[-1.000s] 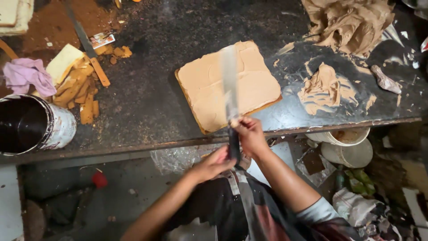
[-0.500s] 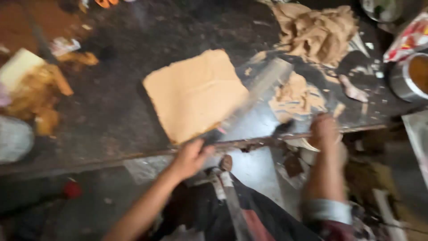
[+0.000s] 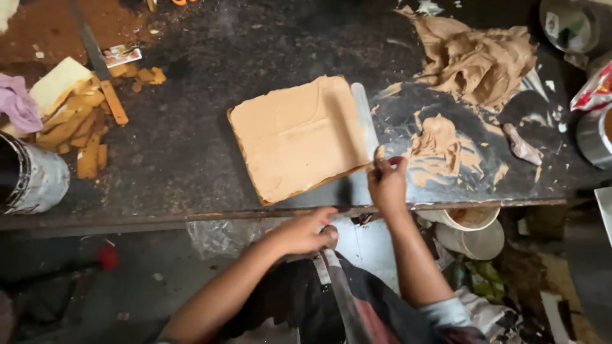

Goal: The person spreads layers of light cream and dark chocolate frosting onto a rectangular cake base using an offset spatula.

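- Lying flat on the dark desk [image 3: 191,159]: tan slab [image 3: 299,137].
- Gripping the long blade [image 3: 364,121] beside the slab's right edge: right hand [image 3: 387,183], fingers clamped on its handle.
- Resting at the desk's front edge: left hand [image 3: 303,232], fingers curled together, empty.

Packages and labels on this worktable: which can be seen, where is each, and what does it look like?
Small printed card: far left, beside the long knife; rectangular, pale with red.
Crinkled wrapper: right edge; red and white.
Round tin: top right corner; pale label with green and red patches.
No screens or signs.
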